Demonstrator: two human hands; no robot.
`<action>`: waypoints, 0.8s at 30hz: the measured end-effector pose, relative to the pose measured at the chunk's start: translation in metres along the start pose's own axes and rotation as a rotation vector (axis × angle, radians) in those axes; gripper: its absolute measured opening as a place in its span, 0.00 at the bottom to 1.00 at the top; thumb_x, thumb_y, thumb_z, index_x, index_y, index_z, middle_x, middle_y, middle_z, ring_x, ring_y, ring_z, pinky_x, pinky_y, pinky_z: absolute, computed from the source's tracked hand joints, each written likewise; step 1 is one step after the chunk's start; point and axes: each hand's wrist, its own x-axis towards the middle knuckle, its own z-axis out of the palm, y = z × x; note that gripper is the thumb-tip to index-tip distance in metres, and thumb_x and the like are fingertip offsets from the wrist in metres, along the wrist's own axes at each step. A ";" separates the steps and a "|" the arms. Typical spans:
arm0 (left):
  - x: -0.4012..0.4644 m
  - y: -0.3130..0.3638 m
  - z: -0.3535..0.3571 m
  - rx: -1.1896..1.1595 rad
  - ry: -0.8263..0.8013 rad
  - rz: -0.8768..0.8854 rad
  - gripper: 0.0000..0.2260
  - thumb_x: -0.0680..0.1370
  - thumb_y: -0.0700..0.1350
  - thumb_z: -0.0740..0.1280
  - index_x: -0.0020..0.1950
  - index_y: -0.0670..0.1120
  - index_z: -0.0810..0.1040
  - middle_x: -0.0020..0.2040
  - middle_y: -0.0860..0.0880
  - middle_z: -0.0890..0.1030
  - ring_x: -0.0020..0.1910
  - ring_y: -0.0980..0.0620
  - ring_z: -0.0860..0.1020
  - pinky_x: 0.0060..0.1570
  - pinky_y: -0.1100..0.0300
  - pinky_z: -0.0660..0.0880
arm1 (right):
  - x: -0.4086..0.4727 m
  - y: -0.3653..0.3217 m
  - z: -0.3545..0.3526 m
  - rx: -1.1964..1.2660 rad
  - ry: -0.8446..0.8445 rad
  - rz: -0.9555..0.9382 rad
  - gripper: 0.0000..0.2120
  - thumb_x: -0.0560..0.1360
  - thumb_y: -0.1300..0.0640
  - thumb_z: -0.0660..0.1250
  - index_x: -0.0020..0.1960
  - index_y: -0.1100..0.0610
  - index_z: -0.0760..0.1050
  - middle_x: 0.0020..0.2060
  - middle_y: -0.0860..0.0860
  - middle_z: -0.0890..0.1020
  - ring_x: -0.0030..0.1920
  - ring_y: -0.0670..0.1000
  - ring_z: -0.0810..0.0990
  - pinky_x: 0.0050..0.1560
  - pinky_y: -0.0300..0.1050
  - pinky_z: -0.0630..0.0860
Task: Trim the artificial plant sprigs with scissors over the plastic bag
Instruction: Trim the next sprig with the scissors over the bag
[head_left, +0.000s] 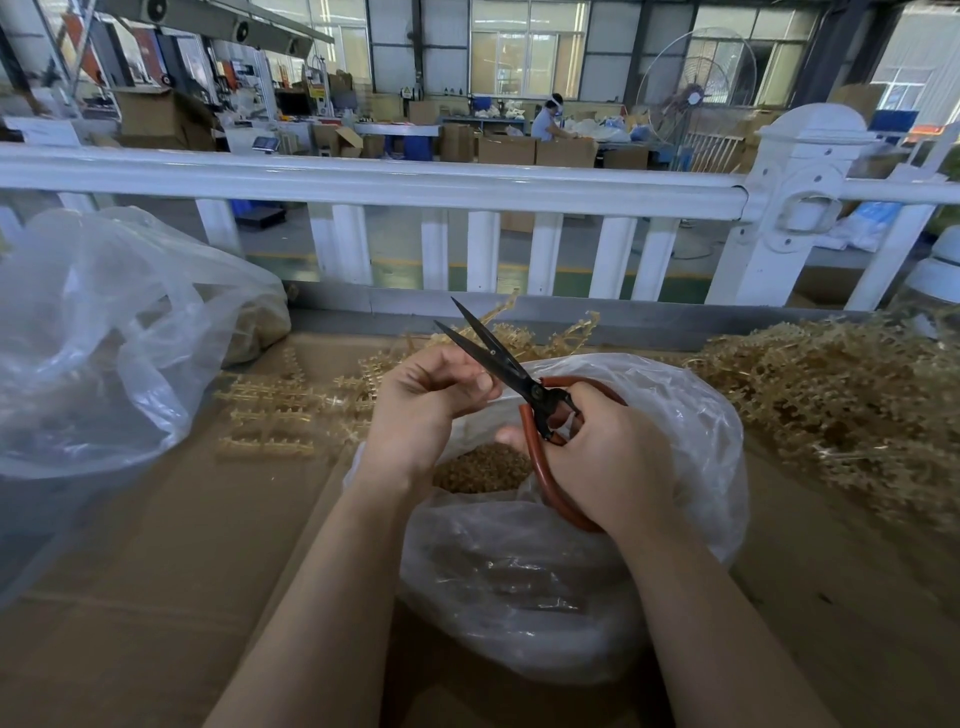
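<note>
My right hand (608, 462) grips the red handles of black-bladed scissors (498, 358); the blades are parted and point up and away. My left hand (426, 400) is curled just left of the blades, fingers closed on something I cannot make out. Both hands hover over an open clear plastic bag (545, 587) holding a heap of small tan cut pieces (483, 467). Tan plastic sprigs (524, 332) lie just behind the hands.
A large pile of tan sprigs (852, 400) lies at the right. Flat trimmed stems (280, 415) lie left of the hands on brown cardboard (171, 571). A big clear bag (104, 332) stands at the left. A white fence (415, 182) runs behind.
</note>
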 end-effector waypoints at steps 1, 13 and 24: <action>0.000 0.000 0.000 -0.002 0.001 -0.002 0.13 0.73 0.26 0.67 0.39 0.42 0.82 0.43 0.38 0.82 0.45 0.43 0.81 0.50 0.53 0.79 | 0.000 0.000 0.000 -0.003 -0.003 0.002 0.33 0.64 0.19 0.54 0.41 0.49 0.75 0.33 0.40 0.79 0.34 0.40 0.76 0.34 0.30 0.68; -0.001 -0.001 0.001 -0.091 0.039 -0.077 0.09 0.72 0.27 0.69 0.42 0.41 0.82 0.41 0.43 0.84 0.42 0.47 0.83 0.46 0.59 0.80 | 0.000 0.002 0.002 0.002 -0.003 0.033 0.31 0.63 0.21 0.59 0.39 0.49 0.75 0.32 0.41 0.79 0.33 0.41 0.77 0.35 0.34 0.74; -0.006 -0.001 0.010 0.037 -0.038 -0.215 0.15 0.68 0.29 0.74 0.49 0.46 0.80 0.42 0.45 0.84 0.42 0.49 0.82 0.44 0.58 0.81 | 0.008 -0.006 0.000 0.578 -0.073 0.262 0.06 0.74 0.50 0.74 0.40 0.45 0.78 0.35 0.35 0.83 0.38 0.36 0.81 0.33 0.27 0.73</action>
